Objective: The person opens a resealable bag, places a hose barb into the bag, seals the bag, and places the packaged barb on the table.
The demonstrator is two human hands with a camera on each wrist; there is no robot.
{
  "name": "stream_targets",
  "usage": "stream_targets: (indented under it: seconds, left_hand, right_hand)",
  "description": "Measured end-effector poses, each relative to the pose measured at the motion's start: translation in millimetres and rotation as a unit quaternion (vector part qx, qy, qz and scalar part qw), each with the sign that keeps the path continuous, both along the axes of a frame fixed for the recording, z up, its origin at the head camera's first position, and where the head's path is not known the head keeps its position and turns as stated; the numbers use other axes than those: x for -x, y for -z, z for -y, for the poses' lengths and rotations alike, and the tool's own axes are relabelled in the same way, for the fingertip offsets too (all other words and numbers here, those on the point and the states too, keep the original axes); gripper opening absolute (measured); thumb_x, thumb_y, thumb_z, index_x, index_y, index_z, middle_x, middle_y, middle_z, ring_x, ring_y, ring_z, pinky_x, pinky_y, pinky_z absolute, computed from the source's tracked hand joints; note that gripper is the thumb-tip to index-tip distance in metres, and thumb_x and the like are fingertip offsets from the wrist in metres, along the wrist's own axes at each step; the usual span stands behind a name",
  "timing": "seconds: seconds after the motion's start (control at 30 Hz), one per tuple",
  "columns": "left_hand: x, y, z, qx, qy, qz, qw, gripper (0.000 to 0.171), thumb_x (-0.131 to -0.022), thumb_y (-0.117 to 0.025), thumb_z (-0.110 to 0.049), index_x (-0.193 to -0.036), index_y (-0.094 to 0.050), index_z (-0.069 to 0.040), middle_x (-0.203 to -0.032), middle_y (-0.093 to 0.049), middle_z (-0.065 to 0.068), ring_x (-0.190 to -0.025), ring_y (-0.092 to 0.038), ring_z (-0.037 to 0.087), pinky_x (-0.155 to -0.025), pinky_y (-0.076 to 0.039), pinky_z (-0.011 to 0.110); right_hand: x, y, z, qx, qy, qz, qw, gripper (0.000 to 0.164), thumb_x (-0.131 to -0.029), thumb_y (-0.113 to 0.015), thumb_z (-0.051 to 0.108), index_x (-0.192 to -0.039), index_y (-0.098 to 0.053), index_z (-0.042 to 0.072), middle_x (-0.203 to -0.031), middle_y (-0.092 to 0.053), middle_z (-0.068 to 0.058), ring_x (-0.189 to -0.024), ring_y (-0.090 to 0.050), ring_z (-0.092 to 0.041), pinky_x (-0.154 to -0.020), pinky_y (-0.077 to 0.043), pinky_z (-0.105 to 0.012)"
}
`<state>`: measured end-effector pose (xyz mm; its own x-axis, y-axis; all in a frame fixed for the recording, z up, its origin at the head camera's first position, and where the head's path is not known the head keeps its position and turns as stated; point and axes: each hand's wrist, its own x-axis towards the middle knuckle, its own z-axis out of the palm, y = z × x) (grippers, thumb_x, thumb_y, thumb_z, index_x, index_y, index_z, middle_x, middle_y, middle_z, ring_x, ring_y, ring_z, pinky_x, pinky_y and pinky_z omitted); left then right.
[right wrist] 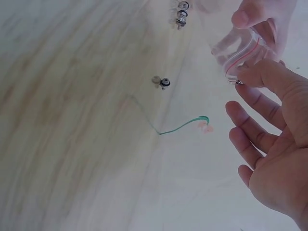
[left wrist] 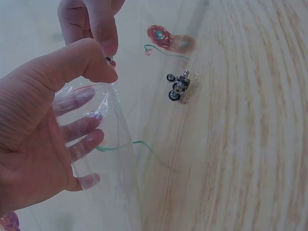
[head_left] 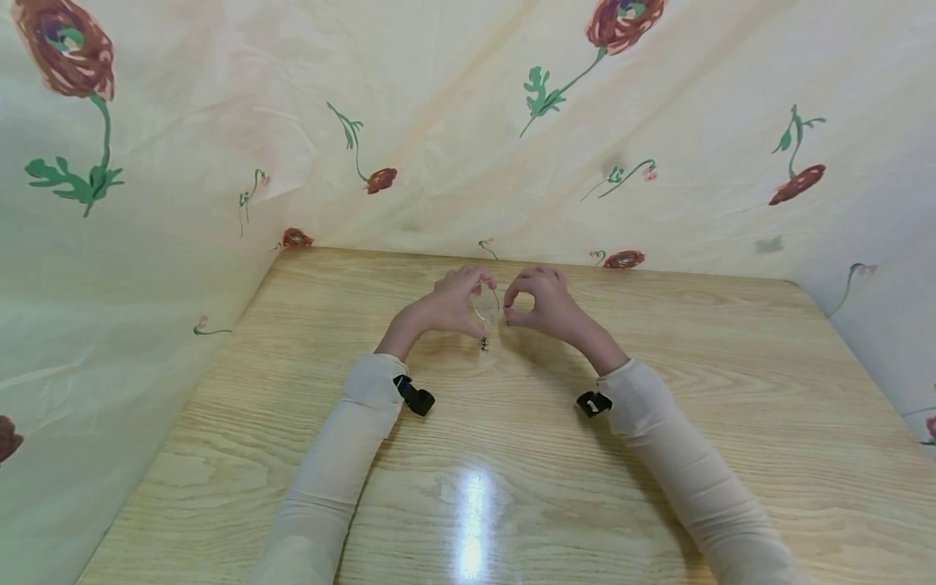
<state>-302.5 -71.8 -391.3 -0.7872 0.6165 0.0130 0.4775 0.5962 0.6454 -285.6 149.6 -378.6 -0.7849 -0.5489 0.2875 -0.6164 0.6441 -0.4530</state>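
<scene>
My left hand (head_left: pixel 452 304) holds a clear zip-lock bag (left wrist: pixel 120 144) by its mouth, thumb on one side and fingers behind the film. A red line runs along the bag's seal in the right wrist view, and the mouth gapes toward my right hand (head_left: pixel 547 305). Between thumb and forefinger, that hand pinches a tiny dark metallic piece (right wrist: pixel 239 82) right at the bag's opening; its other fingers are spread. On the table below, small shiny metal fittings (left wrist: pixel 179 88) with black rings lie in a cluster, and a single fitting (right wrist: pixel 165 82) sits apart.
The wood-grain table (head_left: pixel 468 431) reaches back to a pale flowered cloth (head_left: pixel 439 195) hanging behind it and along the sides. Black wrist mounts (head_left: pixel 415 396) sit on both cuffs. A bright light reflection shows on the near tabletop.
</scene>
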Motion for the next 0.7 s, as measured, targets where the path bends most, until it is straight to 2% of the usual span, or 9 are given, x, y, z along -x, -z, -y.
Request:
stream_targets:
  seconds: [0.2,0.3,0.43,0.7]
  left_hand:
    - [0.4,0.3,0.1,-0.001,0.004,0.004,1.0000,0.073,-0.078,-0.082,-0.015,-0.139,-0.044,-0.008,-0.139,-0.045,0.019,-0.121,-0.042,0.031,-0.104,-0.027,0.056]
    - [1.0,0.1,0.2,0.001,0.005,0.000,1.0000,0.071,-0.077,-0.081,-0.016,-0.138,-0.045,-0.008,-0.136,-0.047,0.019,-0.119,-0.042,0.030,-0.102,-0.028,0.055]
    - [1.4,0.4,0.2,0.004,0.005,-0.007,1.0000,0.068,-0.076,-0.080,-0.017,-0.135,-0.046,-0.012,-0.132,-0.049,0.017,-0.116,-0.043,0.029,-0.099,-0.030,0.053]
    - [0.2,0.3,0.7,-0.001,0.004,0.002,1.0000,0.069,-0.078,-0.079,-0.016,-0.136,-0.043,-0.013,-0.140,-0.045,0.018,-0.120,-0.042,0.030,-0.103,-0.028,0.056]
  right_hand:
    - [0.4,-1.9,2.0,0.010,0.003,-0.008,1.000,0.007,-0.086,-0.073,0.013,-0.088,-0.074,0.007,-0.108,-0.073,-0.015,-0.102,-0.050,-0.035,-0.103,-0.026,-0.065]
    - [0.4,-2.9,3.4,0.021,0.002,-0.014,1.000,0.007,-0.087,-0.074,0.014,-0.089,-0.074,0.007,-0.107,-0.072,-0.014,-0.098,-0.049,-0.034,-0.101,-0.026,-0.064]
    - [0.8,-3.3,5.6,0.038,0.002,-0.022,0.999,0.006,-0.086,-0.075,0.012,-0.089,-0.074,0.007,-0.107,-0.072,-0.013,-0.097,-0.049,-0.032,-0.102,-0.026,-0.062]
    - [2.3,-1.7,9.3,0.059,0.005,-0.030,0.998,0.005,-0.086,-0.075,0.010,-0.091,-0.074,0.009,-0.105,-0.070,-0.013,-0.098,-0.049,-0.031,-0.103,-0.025,-0.063]
